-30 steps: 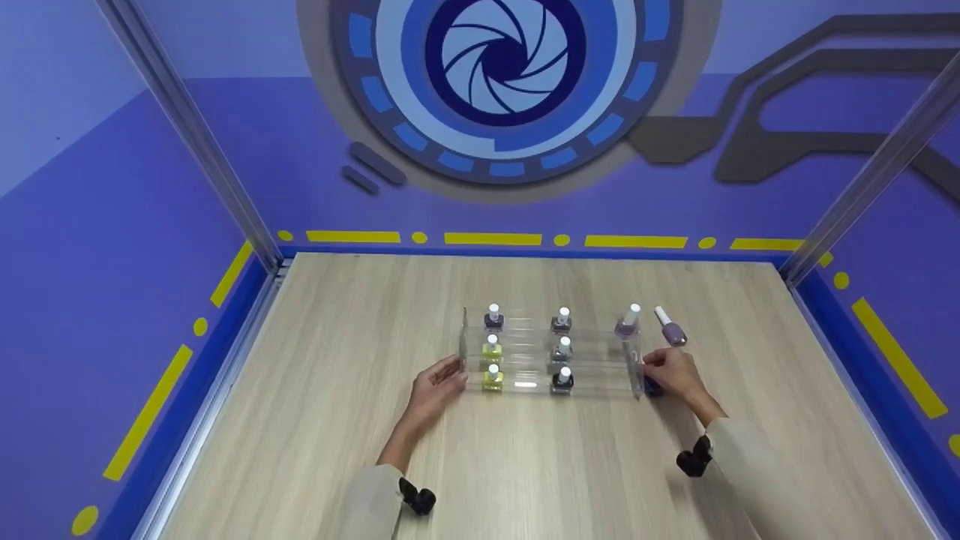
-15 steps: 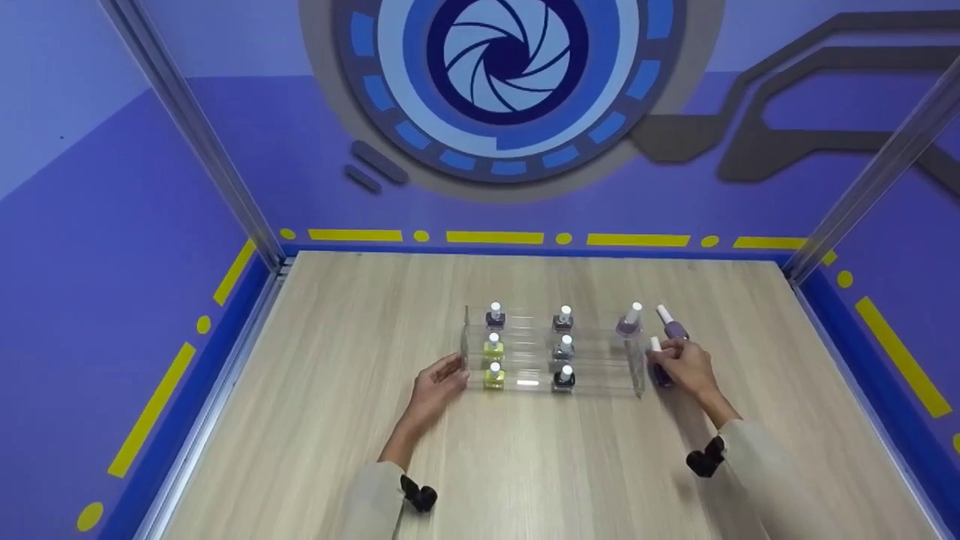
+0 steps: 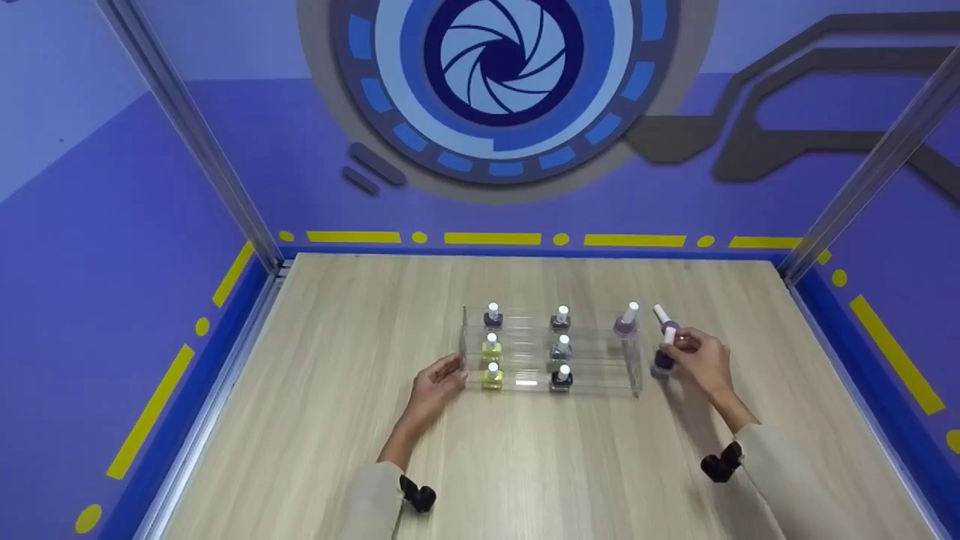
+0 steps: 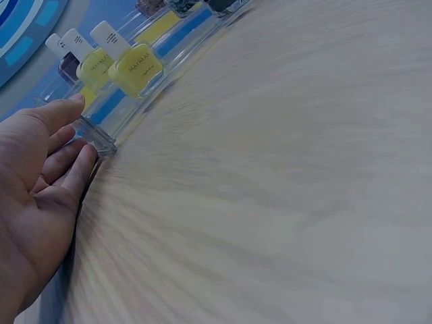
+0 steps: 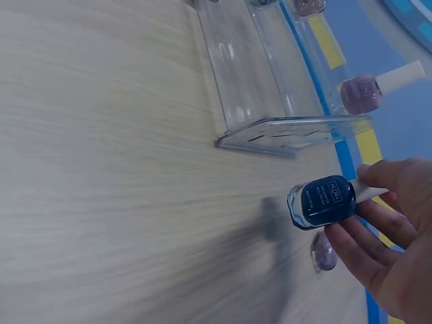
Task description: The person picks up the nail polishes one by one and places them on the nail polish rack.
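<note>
A clear stepped display rack (image 3: 525, 383) stands mid-table, bearing several white-capped nail polish bottles. At its left end my left hand (image 3: 436, 386) holds the side panel, with the thumb by the upper edge and fingertips at the lower corner in the left wrist view. My right hand (image 3: 703, 361), just right of the rack, pinches the white cap of a dark blue nail polish bottle (image 5: 327, 200). That bottle hangs cap-up in the head view, apart from the rack. A mauve bottle (image 5: 325, 251) lies on the table behind it, partly hidden by the hand.
On the rack are two yellow bottles (image 3: 492, 377) at left, a black bottle (image 3: 562, 379) on the front tier, and another mauve bottle (image 3: 626, 322) at the back right. Patterned walls enclose the wooden table (image 3: 337, 322) at the back and sides.
My right hand has moved right and slightly back from the rack's right panel, carrying the dark blue bottle, which now shows more fully. My left hand stays at the rack.
</note>
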Motion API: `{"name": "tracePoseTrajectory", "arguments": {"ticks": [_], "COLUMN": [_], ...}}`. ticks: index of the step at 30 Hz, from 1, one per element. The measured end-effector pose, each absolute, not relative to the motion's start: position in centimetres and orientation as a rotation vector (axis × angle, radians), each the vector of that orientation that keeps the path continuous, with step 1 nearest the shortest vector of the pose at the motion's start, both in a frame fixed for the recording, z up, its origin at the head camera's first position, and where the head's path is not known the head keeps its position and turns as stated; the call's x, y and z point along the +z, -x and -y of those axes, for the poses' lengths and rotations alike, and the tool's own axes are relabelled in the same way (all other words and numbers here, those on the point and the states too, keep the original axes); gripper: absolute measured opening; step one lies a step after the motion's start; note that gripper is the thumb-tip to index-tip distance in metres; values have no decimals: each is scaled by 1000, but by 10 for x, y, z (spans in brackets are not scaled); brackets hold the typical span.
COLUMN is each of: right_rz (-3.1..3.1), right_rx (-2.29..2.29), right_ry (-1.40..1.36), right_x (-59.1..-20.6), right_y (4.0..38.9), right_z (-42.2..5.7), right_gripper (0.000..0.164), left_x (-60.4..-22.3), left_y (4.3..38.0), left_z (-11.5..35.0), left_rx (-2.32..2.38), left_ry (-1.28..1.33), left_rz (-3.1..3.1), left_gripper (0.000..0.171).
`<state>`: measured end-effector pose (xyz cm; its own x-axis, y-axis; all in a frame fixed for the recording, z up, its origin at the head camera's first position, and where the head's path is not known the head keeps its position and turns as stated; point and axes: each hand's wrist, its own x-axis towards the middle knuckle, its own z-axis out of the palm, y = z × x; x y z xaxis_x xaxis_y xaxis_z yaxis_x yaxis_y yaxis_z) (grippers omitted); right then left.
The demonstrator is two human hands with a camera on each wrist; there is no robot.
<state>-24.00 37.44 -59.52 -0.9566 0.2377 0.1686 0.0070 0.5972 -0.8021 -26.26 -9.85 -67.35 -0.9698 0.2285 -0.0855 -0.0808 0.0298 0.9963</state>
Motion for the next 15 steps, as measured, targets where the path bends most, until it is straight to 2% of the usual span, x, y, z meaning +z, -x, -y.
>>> {"name": "tracePoseTrajectory", "arguments": {"ticks": [15], "right_rz": [2544], "right_rx": [1235], "right_ry": [137], "right_x": [-568], "right_y": [231], "right_z": [-363], "right_gripper": [24], "left_x": [-677], "left_y": [263], "left_z": [98], "left_rx": [2035], "left_ry": [-165], "left_rz": [-2114], "left_gripper": [59]}}
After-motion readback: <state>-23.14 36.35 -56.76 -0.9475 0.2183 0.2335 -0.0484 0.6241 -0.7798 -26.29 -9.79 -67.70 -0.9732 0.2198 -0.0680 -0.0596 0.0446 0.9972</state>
